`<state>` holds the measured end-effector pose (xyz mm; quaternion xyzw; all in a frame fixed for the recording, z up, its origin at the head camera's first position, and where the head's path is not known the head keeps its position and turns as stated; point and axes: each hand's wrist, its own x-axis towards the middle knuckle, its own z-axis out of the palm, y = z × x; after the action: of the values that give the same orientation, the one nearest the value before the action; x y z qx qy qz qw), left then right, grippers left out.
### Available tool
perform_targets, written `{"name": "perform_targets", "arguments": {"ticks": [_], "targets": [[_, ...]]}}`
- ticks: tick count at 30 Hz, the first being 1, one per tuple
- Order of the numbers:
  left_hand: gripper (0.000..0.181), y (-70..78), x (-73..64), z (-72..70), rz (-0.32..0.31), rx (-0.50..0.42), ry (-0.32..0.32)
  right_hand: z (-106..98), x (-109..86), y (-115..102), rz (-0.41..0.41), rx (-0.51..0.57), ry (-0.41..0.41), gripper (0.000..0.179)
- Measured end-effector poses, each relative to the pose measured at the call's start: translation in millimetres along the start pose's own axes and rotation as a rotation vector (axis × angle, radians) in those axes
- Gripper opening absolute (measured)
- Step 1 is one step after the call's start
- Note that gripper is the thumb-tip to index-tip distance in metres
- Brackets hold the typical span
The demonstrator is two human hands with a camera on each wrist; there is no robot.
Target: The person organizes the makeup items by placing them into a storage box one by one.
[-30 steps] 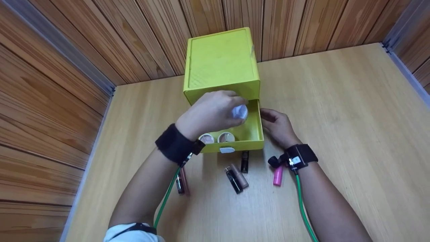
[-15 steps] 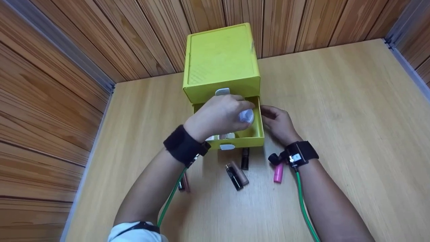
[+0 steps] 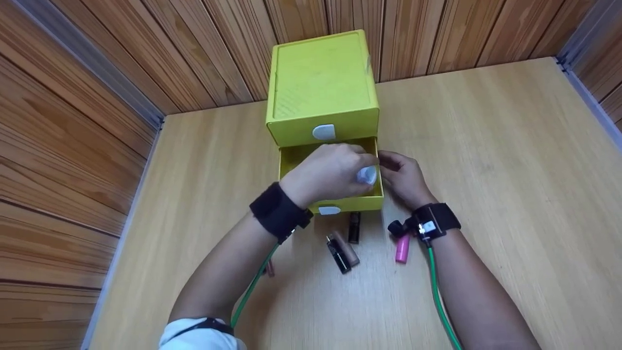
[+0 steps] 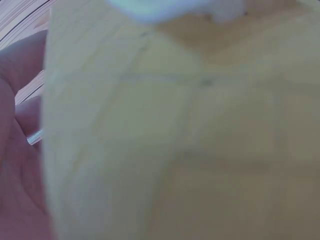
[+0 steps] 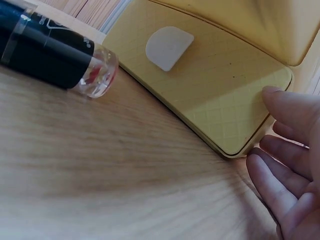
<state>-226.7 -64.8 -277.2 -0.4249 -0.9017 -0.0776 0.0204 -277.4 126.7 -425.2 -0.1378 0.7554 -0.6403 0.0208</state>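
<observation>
Two hands were at the open lower drawer (image 3: 371, 199) of the yellow box (image 3: 321, 87), which stood on the wooden surface (image 3: 486, 194) close to the back wall. Your left hand (image 3: 328, 172) reached into the drawer from the front w/ fingers curled round a small white round container (image 3: 367, 174), holding it over the drawer's right side, near the right wall. Your right hand (image 3: 403, 177) sat just outside that same right wall, fingers loosely bent & relaxed, gripping nothing; the right wrist view showed the fingertips (image 5: 280, 100) right at the corner of the drawer front (image 5: 210, 85), though I couldn't tell whether they touched it. The left wrist view was a blur of yellow, so no detail there. In front of the drawer, on the surface, lay a black tube (image 3: 354, 227) just below the drawer's white tab, a black & brown pair of tubes (image 3: 343, 250) a bit nearer you, & a pink tube (image 3: 402, 249) under your right wrist. The upper drawer was closed, its white tab (image 3: 323, 131) facing you.
</observation>
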Motion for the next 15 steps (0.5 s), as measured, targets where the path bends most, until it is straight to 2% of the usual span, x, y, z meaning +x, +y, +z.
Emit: {"name": "perform_targets", "arguments": {"ticks": [5, 9, 12, 15], "targets": [[0.026, 0.5, 0.2, 2.9, -0.012, 0.019, -0.015, -0.4, 6.1, 15.7, 0.021, 0.019, 0.006, 0.039], [0.035, 0.7, 1.2, 3.9, -0.052, 0.0, -0.047, -1.3, 9.0, 24.9, 0.009, 0.02, 0.025, 0.039], [0.045, 0.6, 2.5, 4.5, -0.095, -0.041, -0.092, -2.1, 8.9, 26.1, 0.003, 0.021, 0.031, 0.039], [0.053, -1.4, 2.0, 3.5, -0.155, -0.104, -0.163, 0.7, 8.7, 24.9, 0.009, 0.026, 0.024, 0.039]]}}
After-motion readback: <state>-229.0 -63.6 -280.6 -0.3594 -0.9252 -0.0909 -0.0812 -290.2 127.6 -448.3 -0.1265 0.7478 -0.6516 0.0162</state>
